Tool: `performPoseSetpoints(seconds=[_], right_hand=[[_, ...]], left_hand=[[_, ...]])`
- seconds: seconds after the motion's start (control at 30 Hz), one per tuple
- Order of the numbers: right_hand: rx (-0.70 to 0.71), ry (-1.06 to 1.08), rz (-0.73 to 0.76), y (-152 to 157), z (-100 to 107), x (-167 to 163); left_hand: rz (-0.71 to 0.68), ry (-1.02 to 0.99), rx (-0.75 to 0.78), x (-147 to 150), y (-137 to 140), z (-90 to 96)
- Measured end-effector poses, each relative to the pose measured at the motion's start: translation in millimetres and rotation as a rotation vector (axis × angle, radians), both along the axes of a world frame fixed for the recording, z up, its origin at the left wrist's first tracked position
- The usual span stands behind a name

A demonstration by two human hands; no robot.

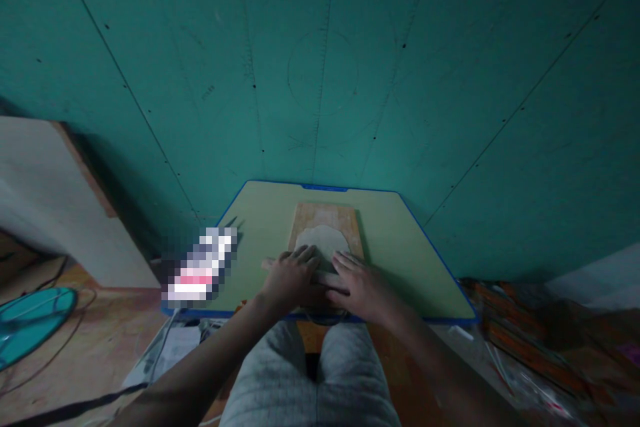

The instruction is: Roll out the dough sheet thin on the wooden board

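Rests left hand (294,275) and right hand (361,285) palms down over a rolling pin (327,279), right fingers spread away from the thumb, left fingers stretched forward; cannot tell about the left thumb's hold. Just beyond the grip, meets a flattened sheet of dough (324,237) on a wooden board (327,211). Around the board, to either side of the grip, shows a pale green tabletop (410,253) with blue edging. Farthest ahead, faces a green wall (323,73) bearing faint lines.
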State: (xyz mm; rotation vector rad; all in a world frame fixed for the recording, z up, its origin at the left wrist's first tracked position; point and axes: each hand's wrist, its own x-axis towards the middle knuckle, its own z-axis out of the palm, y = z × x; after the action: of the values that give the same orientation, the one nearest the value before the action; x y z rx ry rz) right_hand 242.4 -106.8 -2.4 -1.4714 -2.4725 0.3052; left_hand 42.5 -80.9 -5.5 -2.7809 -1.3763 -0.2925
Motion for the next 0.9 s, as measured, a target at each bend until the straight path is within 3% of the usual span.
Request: performPoseSetpoints(seconds=[0.07, 0.27, 0.5, 0.9], right_hand=[[-0.023, 0.025, 0.0, -2.1, -3.0, 4.6], [-0.076, 0.074, -0.186, -9.5, -13.6, 17.8], [0.042, 0.086, -0.186, -10.3, -16.6, 10.2], [0.043, 0.041, -0.253, -15.9, -8.2, -10.1]], left_hand=[[0.004, -0.006, 0.003, 0.6, -1.5, 0.8], [0.021, -0.023, -0.017, 0.8, -6.4, 4.9], [0.001, -0.072, -0.008, -6.8, -4.2, 1.4], [-0.066, -0.081, 0.017, -24.1, 6.5, -0.8]])
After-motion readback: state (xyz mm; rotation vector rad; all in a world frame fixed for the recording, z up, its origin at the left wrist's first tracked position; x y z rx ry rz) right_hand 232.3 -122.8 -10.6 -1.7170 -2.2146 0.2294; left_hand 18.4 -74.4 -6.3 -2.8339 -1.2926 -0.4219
